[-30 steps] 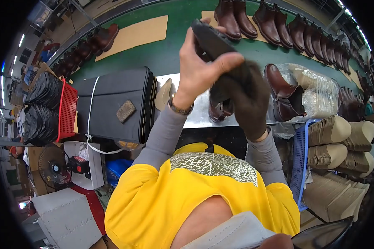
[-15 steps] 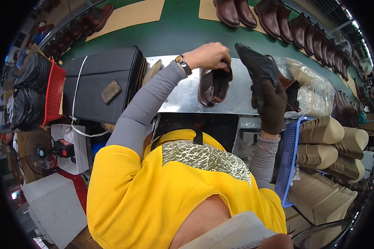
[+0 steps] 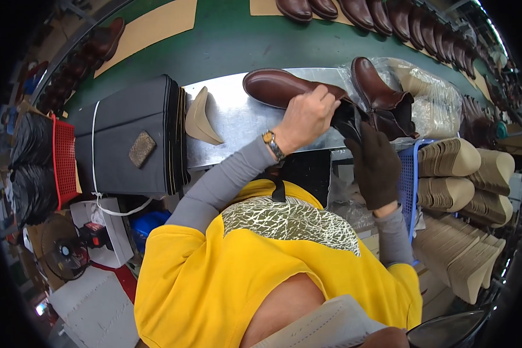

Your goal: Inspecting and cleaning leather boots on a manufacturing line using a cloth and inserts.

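A brown leather boot (image 3: 272,88) lies on its side on the metal tabletop, toe to the left and opening to the right. My left hand (image 3: 308,119), bare with a wristwatch, is closed on the edge of the boot's opening. My right hand (image 3: 378,168), in a dark brown glove, is closed on a shiny black foot-shaped insert (image 3: 347,124) at that opening. How far the insert reaches inside is hidden by my hands. A second brown boot (image 3: 368,84) rests just beyond my right hand.
On the metal top (image 3: 214,152) lies a beige curved insert (image 3: 202,119), beside a tied stack of black sheets (image 3: 127,130). A plastic-wrapped bundle (image 3: 432,98) sits right. A blue basket (image 3: 408,174) adjoins stacked beige inserts (image 3: 449,156). Boots (image 3: 356,11) line the green table (image 3: 214,40).
The boot has been turned from upright to lying toe-left. My right hand has lowered the black insert from the air to the boot's opening. My left hand has come nearer me.
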Tool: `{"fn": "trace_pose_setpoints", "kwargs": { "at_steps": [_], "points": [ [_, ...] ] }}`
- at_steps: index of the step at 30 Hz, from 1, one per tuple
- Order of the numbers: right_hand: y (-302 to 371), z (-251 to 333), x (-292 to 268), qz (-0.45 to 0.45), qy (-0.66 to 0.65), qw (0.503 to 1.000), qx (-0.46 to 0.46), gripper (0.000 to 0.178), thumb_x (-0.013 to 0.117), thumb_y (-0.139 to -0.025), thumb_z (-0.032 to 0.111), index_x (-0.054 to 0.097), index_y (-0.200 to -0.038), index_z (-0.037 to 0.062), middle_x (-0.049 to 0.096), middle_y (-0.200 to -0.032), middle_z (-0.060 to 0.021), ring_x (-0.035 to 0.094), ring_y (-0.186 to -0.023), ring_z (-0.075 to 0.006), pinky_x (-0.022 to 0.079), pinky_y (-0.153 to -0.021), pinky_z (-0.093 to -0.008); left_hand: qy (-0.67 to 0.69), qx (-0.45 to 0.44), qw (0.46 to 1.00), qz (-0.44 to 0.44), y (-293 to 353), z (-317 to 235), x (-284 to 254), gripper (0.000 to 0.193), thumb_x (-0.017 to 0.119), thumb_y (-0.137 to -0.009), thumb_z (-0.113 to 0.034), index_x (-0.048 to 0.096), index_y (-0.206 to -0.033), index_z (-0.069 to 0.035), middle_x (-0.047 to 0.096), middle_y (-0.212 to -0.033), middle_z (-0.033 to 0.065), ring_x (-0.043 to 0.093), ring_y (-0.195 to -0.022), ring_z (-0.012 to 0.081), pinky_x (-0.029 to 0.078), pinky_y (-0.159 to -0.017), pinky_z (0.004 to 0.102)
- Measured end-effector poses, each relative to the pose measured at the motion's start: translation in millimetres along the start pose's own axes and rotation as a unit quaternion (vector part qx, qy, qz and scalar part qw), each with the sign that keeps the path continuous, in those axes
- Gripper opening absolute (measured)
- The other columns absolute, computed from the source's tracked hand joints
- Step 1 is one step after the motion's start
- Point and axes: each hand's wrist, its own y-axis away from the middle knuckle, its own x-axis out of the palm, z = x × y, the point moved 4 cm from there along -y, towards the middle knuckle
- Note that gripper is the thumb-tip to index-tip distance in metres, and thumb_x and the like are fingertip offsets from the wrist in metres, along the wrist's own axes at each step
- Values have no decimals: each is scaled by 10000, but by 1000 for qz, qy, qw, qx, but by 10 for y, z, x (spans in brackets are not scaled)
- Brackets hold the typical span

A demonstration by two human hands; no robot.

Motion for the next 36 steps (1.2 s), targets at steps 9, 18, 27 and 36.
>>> {"fn": "trace_pose_setpoints", "kwargs": {
  "at_steps": [9,18,27,36],
  "points": [
    [-342,-477,1445,214,-384,897,-44,269,602,-839,185,586,-1072,52,638,-1002,-147,622,-897,-291,491,-791,-369,28,81,993,-84,337,-135,16,227,678,-782,-47,618,-984,38,527,-728,100,573,-599,252,471,-529,338],
    [-629,234,551,112,-346,907,-211,441,521,-892,154,444,-1312,44,538,-1258,-139,517,-1176,-229,417,-976,-331,-27,110,975,-193,73,-20,-1094,567,784,-694,-262,598,-1183,-43,551,-1126,141,504,-1089,308,434,-884,404],
    [-385,855,-96,285,-659,695,-44,449,558,-894,82,435,-1323,34,506,-1311,-115,505,-1187,-187,405,-1012,-303,428,392,815,9,-284,-656,-1880,648,466,-917,-490,594,-1033,134,607,-886,373,640,-831,501,528,-732,537],
    [-392,766,-163,294,-817,497,-1,426,517,-900,15,451,-1321,9,494,-1331,-105,497,-1185,-146,398,-1013,-262,448,192,855,-179,-235,-686,-1660,1086,632,-566,-798,526,-1170,99,630,-850,311,660,-784,408,548,-742,463]
  ]
}}
